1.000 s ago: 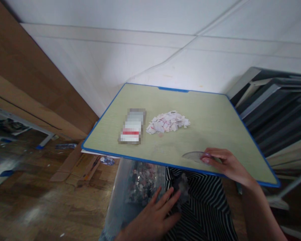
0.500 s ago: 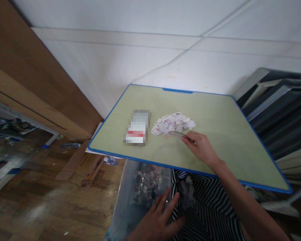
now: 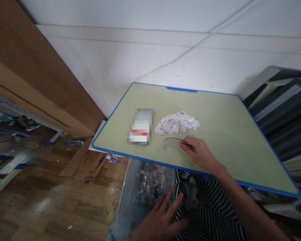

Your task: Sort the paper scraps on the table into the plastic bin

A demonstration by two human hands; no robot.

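Note:
My right hand [image 3: 199,152] is closed on a pair of tweezers [image 3: 174,141], held low over the green board [image 3: 223,124]. Their slim arms point left and are smeared by motion. A small pinkish scrap [image 3: 165,146] shows as a blur by the tips; whether they grip it I cannot tell. Just beyond lies a heap of white paper scraps [image 3: 178,123]. Left of the heap is a pixelated flat item [image 3: 141,125] with a red band. My left hand [image 3: 163,219], fingers spread, hovers or rests by the plastic bin [image 3: 126,201] and holds nothing visible.
Blue edging rims the board, whose far side meets a white wall [image 3: 155,53]. Many small pieces [image 3: 150,180] fill part of the bin below. Striped cloth [image 3: 210,204] covers my lap. Dark folded panels [image 3: 288,107] lean at right; flattened cardboard [image 3: 76,160] and a plastic bottle [image 3: 112,158] lie on the floor.
My right hand has drawn the tweezers from the near edge of the heap toward me, with the pinkish scrap moving near the tips. The left hand stays beside the bin. The view has shifted slightly.

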